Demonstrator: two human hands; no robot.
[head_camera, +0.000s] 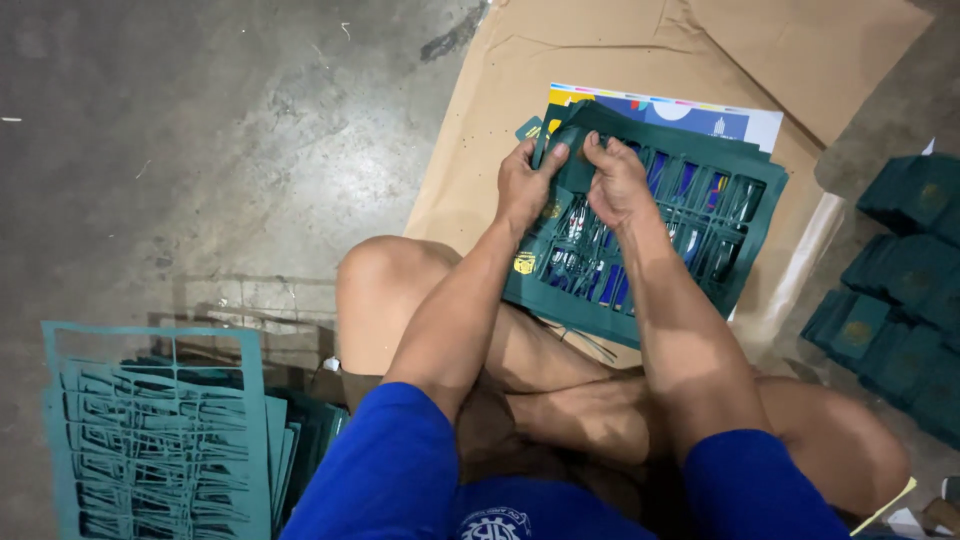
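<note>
A stack of dark green die-cut card sheets lies on brown paper in front of my crossed legs. Both hands grip a green punched-out card piece at the stack's near left corner. My left hand pinches its left side with the thumb on top. My right hand pinches its right side. The sheet under the piece is a lattice of cut-out slots. A small loose green piece with a gold emblem lies by my left wrist.
Leftover green lattice frames are piled at the lower left on the concrete floor. Stacks of finished green pieces sit at the right. A colourful printed sheet lies under the stack on the brown paper.
</note>
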